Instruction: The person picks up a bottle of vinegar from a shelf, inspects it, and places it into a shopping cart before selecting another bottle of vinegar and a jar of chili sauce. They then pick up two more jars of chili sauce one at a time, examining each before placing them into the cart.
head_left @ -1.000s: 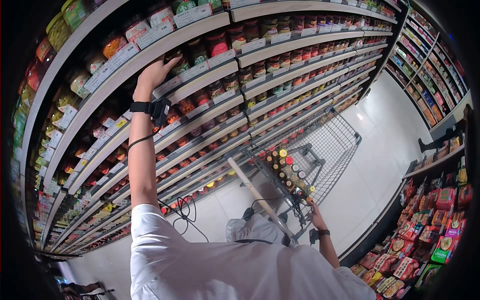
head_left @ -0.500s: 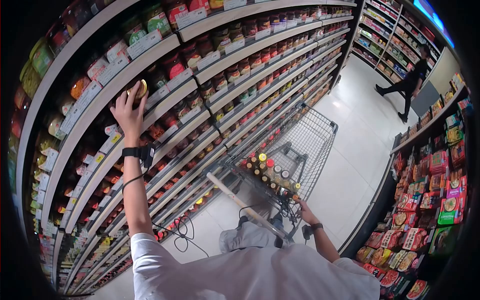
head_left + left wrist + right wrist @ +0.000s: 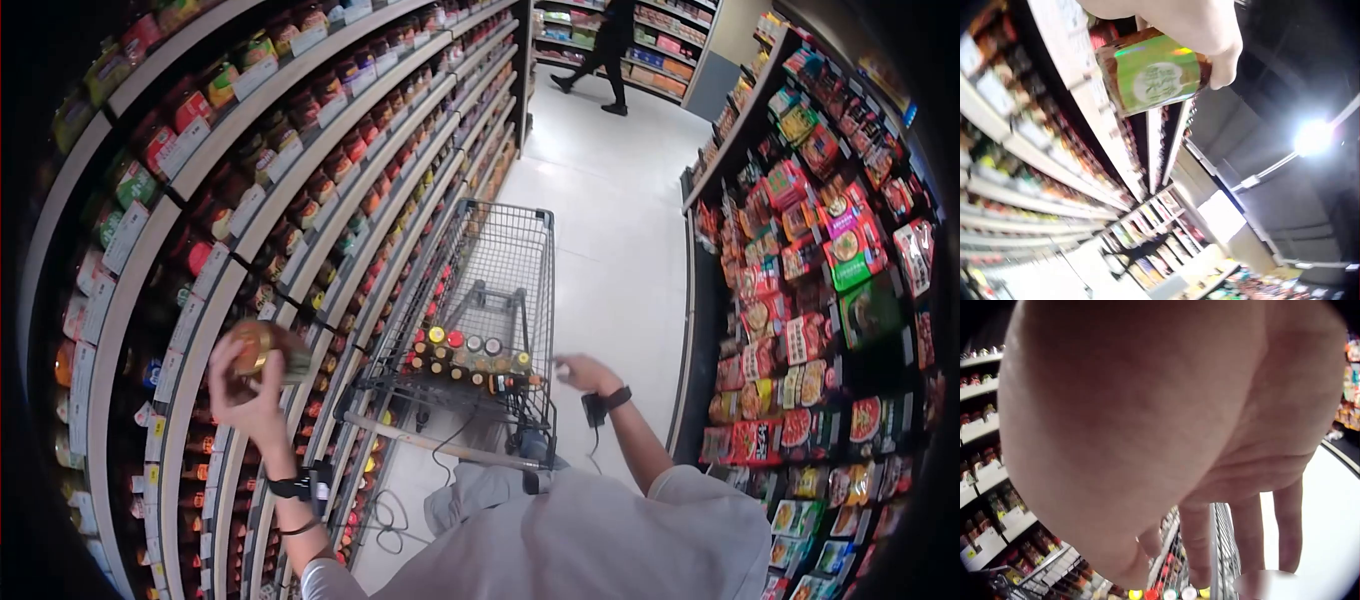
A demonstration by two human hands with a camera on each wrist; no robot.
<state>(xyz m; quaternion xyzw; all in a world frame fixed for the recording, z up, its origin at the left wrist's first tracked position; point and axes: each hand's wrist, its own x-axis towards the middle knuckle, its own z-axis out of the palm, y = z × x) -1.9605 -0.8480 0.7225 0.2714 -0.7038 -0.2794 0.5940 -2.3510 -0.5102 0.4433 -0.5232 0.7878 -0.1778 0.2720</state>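
Note:
My left hand [image 3: 240, 380] is raised beside the left shelving and grips a round jar [image 3: 262, 347] with a green label and a gold lid. In the left wrist view the jar [image 3: 1154, 75] sits under my curled fingers [image 3: 1210, 37], label facing out. My right hand [image 3: 585, 372] hovers open, fingers spread, just right of the shopping cart [image 3: 505, 270], touching nothing that I can see. In the right wrist view the palm fills the frame and the fingers [image 3: 1247, 550] hang straight. Several capped bottles [image 3: 465, 360] stand in the cart's near end.
Shelves of jars [image 3: 300, 190] line the left of the aisle, and racks of packets [image 3: 820, 260] line the right. The cart's handle bar [image 3: 440, 447] is in front of my body. A person [image 3: 600, 45] walks at the far end on the white floor [image 3: 620, 230].
My left hand has drawn the jar off the upper shelf and brought it down toward me. My right hand has left the cart's handle and risen. My view has swung down the aisle.

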